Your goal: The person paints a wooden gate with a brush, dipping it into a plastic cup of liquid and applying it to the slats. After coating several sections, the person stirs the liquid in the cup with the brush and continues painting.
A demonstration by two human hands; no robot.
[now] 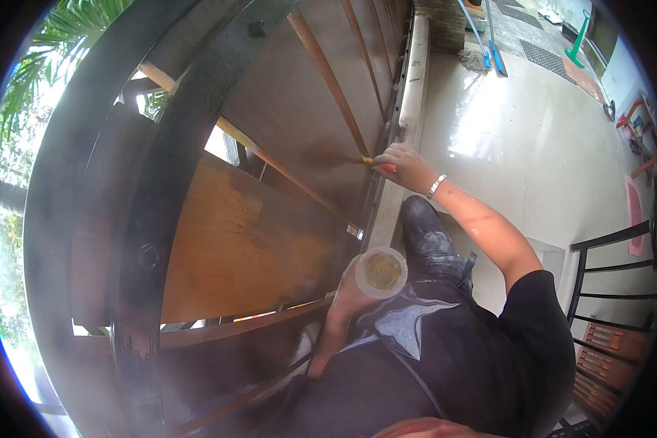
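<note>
My right hand (pixel 405 168) is closed around the orange-and-yellow handle of a paintbrush (pixel 387 167). The brush head points left at a dark brown panel (pixel 285 109) and is too blurred to make out. My left hand (pixel 347 293) grips a translucent plastic cup (pixel 382 273) with a little yellowish liquid in it, held upright in front of my body. Lower on the panelling, an orange-brown wood board (pixel 212 241) shows dark smudges along its edges. Wooden strips (pixel 328 80) run across the dark panel.
A dark frame (pixel 142 219) curves up the left side. Right of the panel runs a pale ledge (pixel 414 80), then a glossy tiled floor (pixel 489 139). A mop (pixel 474 58) stands at the back. A black metal rack (pixel 609 274) is at the right.
</note>
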